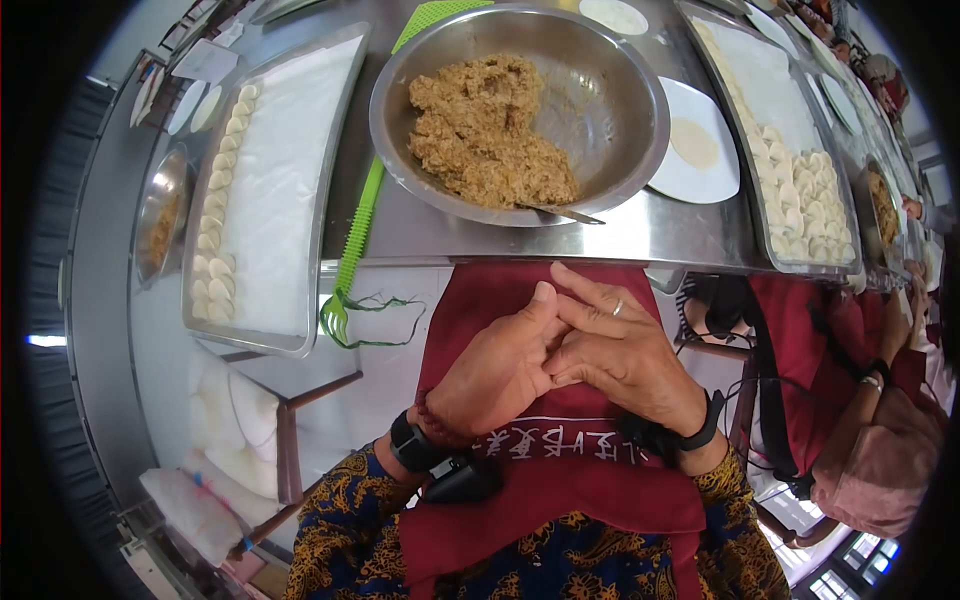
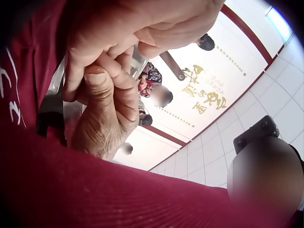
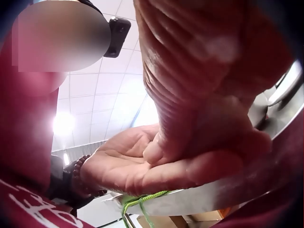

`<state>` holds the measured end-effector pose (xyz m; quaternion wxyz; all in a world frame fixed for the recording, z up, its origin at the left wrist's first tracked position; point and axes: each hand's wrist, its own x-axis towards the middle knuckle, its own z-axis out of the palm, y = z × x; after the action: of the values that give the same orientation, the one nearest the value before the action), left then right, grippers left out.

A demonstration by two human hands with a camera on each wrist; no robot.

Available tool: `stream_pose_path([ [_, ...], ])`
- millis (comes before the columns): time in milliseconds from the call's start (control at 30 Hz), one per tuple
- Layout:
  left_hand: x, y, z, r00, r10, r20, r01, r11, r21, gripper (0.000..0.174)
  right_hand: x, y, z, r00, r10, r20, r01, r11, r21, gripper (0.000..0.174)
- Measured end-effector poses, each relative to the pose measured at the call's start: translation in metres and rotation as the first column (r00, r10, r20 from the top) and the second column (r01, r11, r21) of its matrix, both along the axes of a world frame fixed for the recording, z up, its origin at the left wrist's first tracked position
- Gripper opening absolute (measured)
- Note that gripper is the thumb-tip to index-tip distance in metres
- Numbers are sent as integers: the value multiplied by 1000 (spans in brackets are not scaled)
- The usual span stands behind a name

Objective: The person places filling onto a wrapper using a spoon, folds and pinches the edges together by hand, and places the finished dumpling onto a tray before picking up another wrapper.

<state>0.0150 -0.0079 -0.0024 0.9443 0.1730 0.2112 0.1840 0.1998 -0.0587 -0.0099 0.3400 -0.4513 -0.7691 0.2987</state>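
Observation:
Both hands meet in front of the red apron (image 1: pixel 455 340), before the table's near edge. My left hand (image 1: pixel 495 375), palm up with its fingers mostly straight, has its thumb raised in the head view. From the other side, my right hand (image 1: pixel 625 355), wearing a ring, grips the left fingers; its thumb (image 3: pixel 154 151) presses at their base in the right wrist view. In the left wrist view the left hand (image 2: pixel 142 23) lies above the right hand (image 2: pixel 102 114). No object shows between them; the inner fingertips are partly hidden.
On the metal table stand a steel bowl (image 1: pixel 640 130) of brown filling with a utensil, a white plate (image 1: pixel 715 180) bearing a round wrapper, and trays of dumplings left (image 1: pixel 290 170) and right (image 1: pixel 790 110). A green strap (image 1: pixel 362 215) hangs over the edge. People sit at right.

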Motion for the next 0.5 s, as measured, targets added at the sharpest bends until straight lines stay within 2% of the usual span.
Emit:
stream_pose_path([
  [67, -1, 0, -5, 1000, 2, -28, -3, 1000, -18, 60, 0, 1, -1, 1000, 19, 22, -18, 1000, -24, 19],
  [167, -3, 2, -17, 999, -29, 15, 29, 1000, 11, 64, -2, 0, -2, 998, 7, -66, -10, 999, -40, 24],
  [233, 1, 3, -13, 1000, 1, 8, 0, 999, -53, 68, -5, -4, 1, 948, -223, -225, 190, 969, -159, 18],
  [367, 4, 5, -14, 1000, 24, 5, -23, 994, -109, 73, 6, -10, -11, 902, -251, -352, 183, 959, -215, 21],
  [467, 5, 7, -15, 991, -42, 126, 57, 991, -119, 78, 10, -11, -18, 875, -267, -405, 219, 962, -162, 19],
  [500, 5, 7, -16, 984, 21, 176, 14, 980, -197, 80, 11, -10, -19, 862, -250, -441, 184, 965, -188, 18],
])
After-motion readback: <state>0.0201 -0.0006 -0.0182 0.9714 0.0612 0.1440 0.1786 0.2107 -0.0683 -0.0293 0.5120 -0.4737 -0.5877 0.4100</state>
